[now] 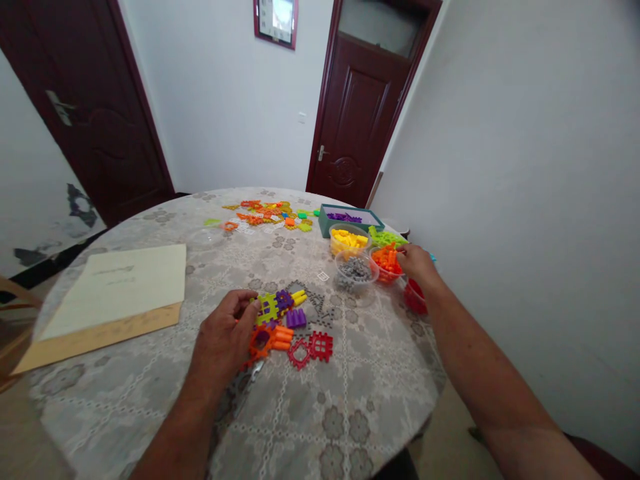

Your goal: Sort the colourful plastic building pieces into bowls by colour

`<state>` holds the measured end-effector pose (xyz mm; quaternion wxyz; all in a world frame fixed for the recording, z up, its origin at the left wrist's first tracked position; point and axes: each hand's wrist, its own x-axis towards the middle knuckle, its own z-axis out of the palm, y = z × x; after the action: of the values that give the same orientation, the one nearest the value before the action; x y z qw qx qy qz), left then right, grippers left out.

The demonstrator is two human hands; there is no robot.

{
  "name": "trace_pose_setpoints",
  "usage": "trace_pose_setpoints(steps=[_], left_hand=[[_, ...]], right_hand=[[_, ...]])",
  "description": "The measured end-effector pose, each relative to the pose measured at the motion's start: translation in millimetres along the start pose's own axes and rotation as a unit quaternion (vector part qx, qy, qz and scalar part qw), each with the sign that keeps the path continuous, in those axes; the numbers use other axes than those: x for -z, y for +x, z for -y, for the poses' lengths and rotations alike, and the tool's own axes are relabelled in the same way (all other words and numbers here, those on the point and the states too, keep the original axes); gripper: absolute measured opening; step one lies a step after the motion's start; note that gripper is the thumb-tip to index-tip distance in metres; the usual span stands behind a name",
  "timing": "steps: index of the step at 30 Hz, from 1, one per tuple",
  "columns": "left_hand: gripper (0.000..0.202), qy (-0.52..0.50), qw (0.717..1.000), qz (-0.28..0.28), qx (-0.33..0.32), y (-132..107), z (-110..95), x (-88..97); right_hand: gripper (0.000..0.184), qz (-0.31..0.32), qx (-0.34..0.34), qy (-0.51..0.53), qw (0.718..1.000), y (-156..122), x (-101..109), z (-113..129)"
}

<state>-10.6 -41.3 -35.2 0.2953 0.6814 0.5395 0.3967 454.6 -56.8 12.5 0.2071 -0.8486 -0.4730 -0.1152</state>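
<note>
My left hand (227,333) is closed on the edge of a yellow-green window-shaped building piece (268,308), thumb on top. Joined or close to it are a purple toothed piece (284,300), yellow tube pieces (299,298) and an orange toothed piece (261,341) with orange tubes (283,337). A purple ribbed piece (296,319) lies just right. Two red toothed pieces, a ring (299,354) and a window square (321,346), sit nearer me. My right hand (419,263) has bent fingers at the orange pieces (386,259) in a clear bowl; its fingertips are partly hidden.
Beside that bowl stand bowls of yellow pieces (349,240) and grey pieces (356,268), a red container (415,297), and a green box (325,223) with purple pieces. Mixed pieces (265,215) lie at the back. Paper sheets (120,283) cover the table's left side.
</note>
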Motion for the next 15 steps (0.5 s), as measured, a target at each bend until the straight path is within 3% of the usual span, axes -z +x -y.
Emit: trace_pose_setpoints(steps=[5,9,12,15], left_hand=[[0.034,-0.008,1.000,0.013,0.008,0.5,0.9,0.4],[0.033,-0.025,0.999,0.031,-0.004,-2.6,-2.8,-0.3],[0.032,-0.057,0.997,0.045,0.005,-5.4,-7.4,-1.2],[0.031,-0.101,0.992,0.064,0.035,-7.5,-12.2,-1.9]], right_hand=[[0.045,-0.011,0.008,0.007,1.000,-5.6,1.8,2.4],[0.042,-0.048,0.035,0.053,0.997,-27.3,4.6,16.4],[0.034,-0.043,0.102,0.156,0.982,-60.9,4.5,45.1],[0.027,0.048,0.215,0.267,0.938,-110.7,4.5,89.6]])
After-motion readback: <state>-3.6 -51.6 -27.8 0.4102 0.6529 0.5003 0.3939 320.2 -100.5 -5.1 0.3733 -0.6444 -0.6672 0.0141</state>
